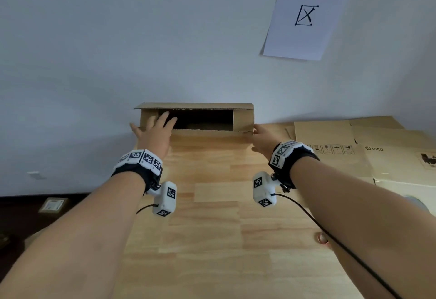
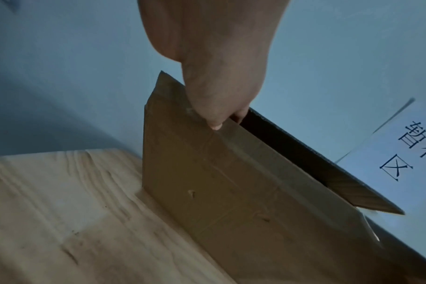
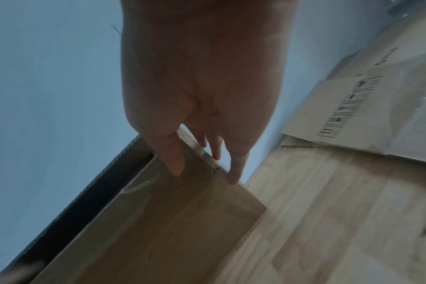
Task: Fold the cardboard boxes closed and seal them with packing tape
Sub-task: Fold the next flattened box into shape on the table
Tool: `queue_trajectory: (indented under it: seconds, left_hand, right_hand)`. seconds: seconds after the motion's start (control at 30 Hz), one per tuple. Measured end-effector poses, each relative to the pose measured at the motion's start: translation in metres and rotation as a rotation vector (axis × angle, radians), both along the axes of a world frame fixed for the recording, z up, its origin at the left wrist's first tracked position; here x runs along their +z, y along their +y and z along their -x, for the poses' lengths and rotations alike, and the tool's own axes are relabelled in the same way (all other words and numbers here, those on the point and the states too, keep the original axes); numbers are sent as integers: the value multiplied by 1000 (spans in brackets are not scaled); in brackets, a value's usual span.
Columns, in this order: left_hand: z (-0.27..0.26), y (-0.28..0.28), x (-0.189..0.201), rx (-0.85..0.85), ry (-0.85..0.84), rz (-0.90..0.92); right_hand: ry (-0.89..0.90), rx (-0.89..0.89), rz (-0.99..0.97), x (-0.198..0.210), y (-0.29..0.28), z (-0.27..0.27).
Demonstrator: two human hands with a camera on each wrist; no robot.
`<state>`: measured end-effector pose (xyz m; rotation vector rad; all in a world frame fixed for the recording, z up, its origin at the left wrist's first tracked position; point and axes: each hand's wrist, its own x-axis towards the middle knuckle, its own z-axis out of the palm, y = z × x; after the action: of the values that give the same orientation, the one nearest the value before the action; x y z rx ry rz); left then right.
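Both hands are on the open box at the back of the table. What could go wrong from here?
The box stands at the table's far edge against the wall; a push could skew or tip it. The left hand reaches over the opening, so fingers could get caught under a closing flap. The right hand only touches the corner with straight fingers and may slip.

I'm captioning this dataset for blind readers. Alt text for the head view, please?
Two bare hands, left hand and right hand, reach the ends of an open cardboard box against a wall on a wooden table. Flattened cartons lie right.
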<state>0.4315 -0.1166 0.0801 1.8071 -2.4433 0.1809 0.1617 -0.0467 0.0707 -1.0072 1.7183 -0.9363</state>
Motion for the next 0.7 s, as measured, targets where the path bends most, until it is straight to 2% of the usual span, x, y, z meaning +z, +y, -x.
queue_trajectory:
  seconds: [0.07,0.13,0.23,0.3,0.37,0.5,0.6,0.7]
  left_hand:
    - [6,-11,2,-4,57,63]
    - [12,-25,8,-25,64,48]
    - [15,-50,17,-82,66,86]
    - [15,-67,21,-94,150,194]
    - [18,-78,23,-69,210,228]
    - [26,-85,6,-79,122,66]
    - [26,-87,-14,-30,79,-89]
    - [24,-84,-23,14,77,-149]
  right_hand:
    - [-66,32,-6,-2,-16,-1]
    - [-77,9,12,-8,-34,0]
    - [8,-23,40,-2,-55,-2]
    - [59,-17,30,6,-65,-4]
    - [90,16,10,12,-78,-6]
    - [143,98,31,14,-99,-13]
    - [107,139,57,12,-108,-19]
    - [62,194,46,8,-111,-26]
